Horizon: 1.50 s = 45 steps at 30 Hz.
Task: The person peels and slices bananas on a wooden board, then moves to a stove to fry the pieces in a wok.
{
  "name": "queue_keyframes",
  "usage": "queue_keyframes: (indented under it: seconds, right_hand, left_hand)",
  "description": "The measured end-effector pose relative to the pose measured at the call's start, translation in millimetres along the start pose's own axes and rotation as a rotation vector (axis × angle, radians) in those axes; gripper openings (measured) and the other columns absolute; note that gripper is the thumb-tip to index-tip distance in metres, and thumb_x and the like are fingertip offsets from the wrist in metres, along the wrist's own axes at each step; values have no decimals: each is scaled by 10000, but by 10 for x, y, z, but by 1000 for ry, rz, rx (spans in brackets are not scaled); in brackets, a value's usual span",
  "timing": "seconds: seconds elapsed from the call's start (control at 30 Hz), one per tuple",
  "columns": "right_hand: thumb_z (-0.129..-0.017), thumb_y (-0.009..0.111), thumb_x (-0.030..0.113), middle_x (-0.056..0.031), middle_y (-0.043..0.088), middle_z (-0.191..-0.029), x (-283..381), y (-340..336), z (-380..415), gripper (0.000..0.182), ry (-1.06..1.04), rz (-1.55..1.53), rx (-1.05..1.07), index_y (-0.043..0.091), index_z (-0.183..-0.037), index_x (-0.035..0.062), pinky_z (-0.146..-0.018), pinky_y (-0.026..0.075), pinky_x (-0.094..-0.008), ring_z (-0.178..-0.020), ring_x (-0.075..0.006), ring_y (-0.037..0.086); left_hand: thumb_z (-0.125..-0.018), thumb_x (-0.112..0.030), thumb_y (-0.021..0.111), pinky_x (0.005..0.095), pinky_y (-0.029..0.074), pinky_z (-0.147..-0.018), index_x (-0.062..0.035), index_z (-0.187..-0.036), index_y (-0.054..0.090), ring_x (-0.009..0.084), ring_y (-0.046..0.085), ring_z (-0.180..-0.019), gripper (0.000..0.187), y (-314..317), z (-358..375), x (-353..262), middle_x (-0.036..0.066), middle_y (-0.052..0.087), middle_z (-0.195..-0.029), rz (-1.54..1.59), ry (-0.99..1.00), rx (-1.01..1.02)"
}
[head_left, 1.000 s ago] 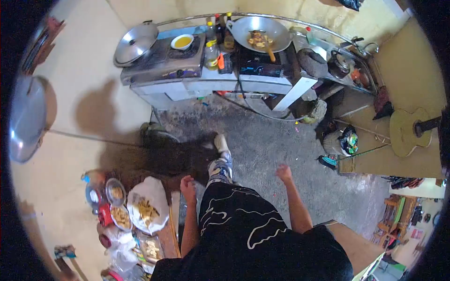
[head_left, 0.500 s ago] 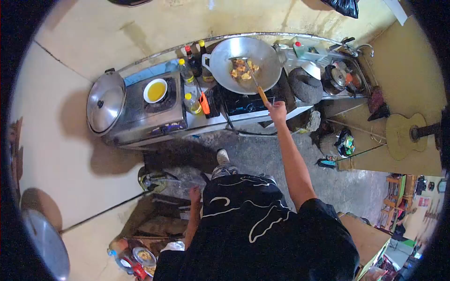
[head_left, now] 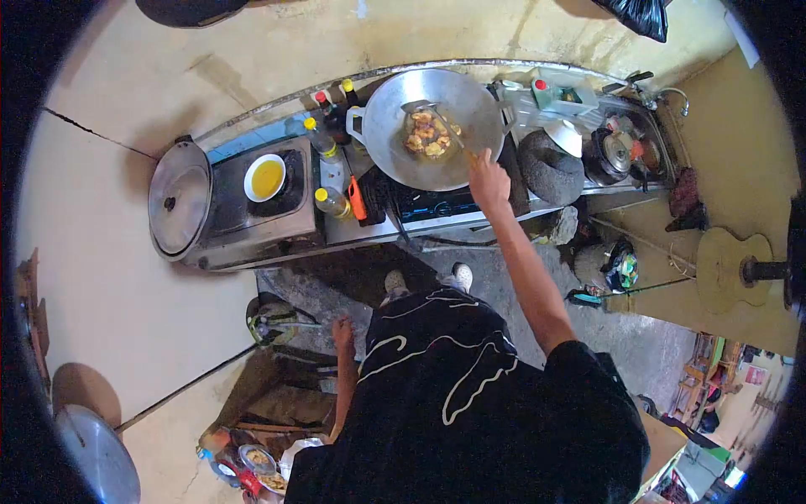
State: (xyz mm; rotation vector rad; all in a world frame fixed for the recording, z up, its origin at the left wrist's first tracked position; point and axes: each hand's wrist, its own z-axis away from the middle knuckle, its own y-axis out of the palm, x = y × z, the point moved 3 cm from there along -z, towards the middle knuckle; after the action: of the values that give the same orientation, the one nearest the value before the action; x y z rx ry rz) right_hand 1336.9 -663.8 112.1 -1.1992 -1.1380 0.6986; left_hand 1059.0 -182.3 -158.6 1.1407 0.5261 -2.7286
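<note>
My right hand is closed around the wooden handle of a metal spatula. The spatula slants into a large grey wok on the black stove, its blade near the far side of the browned food pieces. Low beside my body hangs my left hand, away from the counter; its fingers are too small and dim to read, and nothing shows in it.
Left of the wok stand several bottles, an orange lighter and a bowl of yellow liquid. A lidded pan sits at the far left. To the right are a stone mortar and a sink with pots.
My right hand has moved forward toward the wok, and the spatula blade has shifted toward the wok's far left. The view has shifted slightly, and both shoes now show.
</note>
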Motion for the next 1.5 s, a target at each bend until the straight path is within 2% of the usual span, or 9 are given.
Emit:
queue_keyframes:
  seconds: [0.07,0.1,0.3,0.4,0.5,0.87,1.1,1.27,1.5]
  right_hand:
    - [-865,560,268,-227,641,-751,-83,-245,-107,367,-44,35,9,433,-1096,13,-630,518,-511,-719,-423,637]
    - [-897,527,316,-227,643,-740,-109,-408,-84,326,-40,58,-17,457,-1015,20,-632,527,-487,-719,-405,646]
    - [-897,548,275,-275,599,-706,-578,-920,392,306,-85,-232,-61,536,-794,-13,-608,461,-529,-719,-470,593]
    - [-890,569,231,-292,578,-706,-586,-1019,633,273,-68,-381,42,584,-790,-23,-619,447,-512,-748,-468,586]
    - [-872,578,187,-281,589,-690,-545,-902,766,252,-121,-344,66,551,-741,-27,-588,448,-534,-682,-475,580]
    - [-893,543,203,-297,593,-694,-440,-508,742,300,8,-204,23,571,-721,-41,-610,472,-539,-686,-473,596]
    - [-896,531,200,-289,598,-703,-360,-47,583,340,5,-447,19,590,-677,-55,-612,468,-531,-667,-475,587]
    - [-900,528,245,-309,583,-713,-213,-15,580,375,84,-373,-13,601,-699,-64,-633,466,-535,-740,-478,587]
    - [-900,521,240,-295,599,-679,-6,-82,693,378,111,-267,-87,590,-671,-51,-599,484,-535,-664,-477,600]
  left_hand:
    - [-887,-246,516,344,470,-450,-60,-1169,570,181,593,-600,342,111,56,72,87,658,-907,-104,-45,0]
    - [-875,-226,530,323,447,-455,-55,-1091,575,164,562,-591,280,186,87,154,72,630,-861,-37,-72,-14]
    - [-869,-209,534,306,441,-460,-50,-1064,578,145,538,-577,255,389,189,395,53,604,-815,-44,-86,9]
    - [-866,-201,537,297,437,-463,-48,-1050,580,136,527,-570,243,424,225,445,43,591,-793,-62,-80,23]
    - [-863,-192,539,289,434,-466,-46,-1037,582,127,515,-563,231,438,234,427,33,577,-770,-68,-67,32]
    - [-852,-162,547,258,422,-477,-38,-987,588,93,471,-536,187,312,330,85,-2,529,-687,28,-9,9]
    - [-862,-215,544,298,434,-530,-33,-945,606,130,504,-590,210,197,233,449,24,558,-711,-75,29,11]
    - [-870,-253,542,327,442,-568,-29,-916,619,156,528,-628,242,127,158,753,43,578,-728,-150,90,15]
    - [-880,-307,539,367,454,-621,-23,-875,637,192,561,-681,300,62,-21,1186,69,607,-752,-307,400,-39]
